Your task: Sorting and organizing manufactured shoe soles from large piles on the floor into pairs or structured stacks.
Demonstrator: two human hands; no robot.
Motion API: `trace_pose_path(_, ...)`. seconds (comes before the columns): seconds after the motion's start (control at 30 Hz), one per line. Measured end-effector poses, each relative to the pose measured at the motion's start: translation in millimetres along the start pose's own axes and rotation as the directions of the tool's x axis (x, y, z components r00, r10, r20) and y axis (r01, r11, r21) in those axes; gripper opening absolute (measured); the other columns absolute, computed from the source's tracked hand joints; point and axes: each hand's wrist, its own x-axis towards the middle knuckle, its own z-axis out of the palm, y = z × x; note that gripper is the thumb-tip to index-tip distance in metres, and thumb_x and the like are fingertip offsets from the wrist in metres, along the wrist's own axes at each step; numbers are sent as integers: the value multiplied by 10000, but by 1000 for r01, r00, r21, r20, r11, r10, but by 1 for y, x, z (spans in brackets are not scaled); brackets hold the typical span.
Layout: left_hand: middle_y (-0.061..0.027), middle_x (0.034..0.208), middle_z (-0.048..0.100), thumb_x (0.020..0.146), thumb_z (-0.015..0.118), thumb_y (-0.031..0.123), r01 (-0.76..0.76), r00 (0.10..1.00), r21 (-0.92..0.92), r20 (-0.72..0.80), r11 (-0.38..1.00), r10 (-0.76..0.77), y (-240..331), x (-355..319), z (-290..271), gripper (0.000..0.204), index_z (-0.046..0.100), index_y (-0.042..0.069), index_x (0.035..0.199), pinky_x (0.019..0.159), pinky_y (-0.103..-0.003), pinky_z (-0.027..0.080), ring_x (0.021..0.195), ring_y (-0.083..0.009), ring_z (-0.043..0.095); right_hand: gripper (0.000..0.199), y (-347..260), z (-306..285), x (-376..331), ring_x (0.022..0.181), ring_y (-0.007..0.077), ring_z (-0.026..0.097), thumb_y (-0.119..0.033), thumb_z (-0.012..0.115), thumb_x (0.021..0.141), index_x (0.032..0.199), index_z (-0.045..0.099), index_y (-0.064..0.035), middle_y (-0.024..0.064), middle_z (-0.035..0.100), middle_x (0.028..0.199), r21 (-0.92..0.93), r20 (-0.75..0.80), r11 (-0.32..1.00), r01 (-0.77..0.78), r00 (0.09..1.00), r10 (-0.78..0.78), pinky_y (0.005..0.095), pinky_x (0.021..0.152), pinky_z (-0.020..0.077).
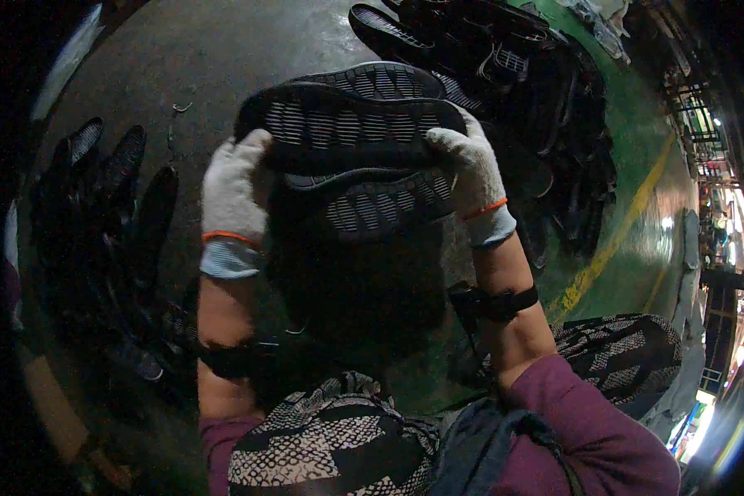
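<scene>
Several long, black, ribbed shoe soles (155, 223) lie in a heap on the floor, well to the left of the black shoe sole with pale-striped tread (347, 124) that we hold up before us. Between that heap and our held sole, we see a thin, pale, curled strand (180, 108) on the grey floor (223, 50). Our left hand (236, 186), in a white knit glove with an orange-edged cuff, is partly closed on the held sole's left end, thumb on the tread face. Behind the held sole, another striped black sole (380, 81) shows past its far edge and a similar one (380, 207) past its near edge; we cannot tell whether they touch it. Our right hand (471, 165), gloved alike, is partly closed on its right end. Beyond its right end, we have a larger heap of black shoe soles (546, 107), then a yellow painted floor stripe (616, 240) farther right.
</scene>
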Motion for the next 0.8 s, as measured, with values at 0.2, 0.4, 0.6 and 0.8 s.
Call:
trace_pose_path(0.2, -67, 1038, 682, 953, 760, 273, 229, 968, 176, 61, 957, -243, -35, -24, 28, 496, 589, -37, 1301, 857, -386, 554, 932, -208, 652, 642, 42, -42, 37, 1097, 223, 651, -92, 757, 846, 1430, 519, 26, 118, 661, 1242, -357, -211, 918, 170, 943, -256, 352, 969, 543)
trace_pose_path(0.4, -283, 1226, 696, 946, 654, 420, -130, 986, 805, 166, 579, -9, -19, -7, 20, 649, 572, -51, 1385, 991, -462, 515, 1118, -425, 681, 685, 40, -79, 60, 1101, 225, 601, -155, 792, 839, 1432, 530, 70, 124, 620, 1288, -682, -74, 672, 288, 887, -455, 351, 1006, 484)
trace_pose_path(0.6, -178, 1427, 580, 907, 607, 310, 349, 797, 937, -315, 32, 515, -18, 42, -241, 460, 648, 140, 1333, 1055, -525, 505, 1273, -386, 604, 580, 16, 13, 19, 1138, 202, 575, -60, 671, 963, 1503, 481, 35, 91, 579, 1294, -361, -156, 821, 442, 839, -521, 332, 1048, 459)
trace_pose_path(0.8, -196, 1452, 574, 932, 629, 548, 648, 722, 754, -654, 108, 225, -3, 51, -336, 590, 637, 143, 1360, 1059, -565, 497, 1297, -435, 596, 520, -7, 79, -14, 1261, 244, 599, -3, 631, 977, 1484, 522, 24, 124, 603, 1411, -157, 67, 850, 503, 864, -499, 380, 1126, 449)
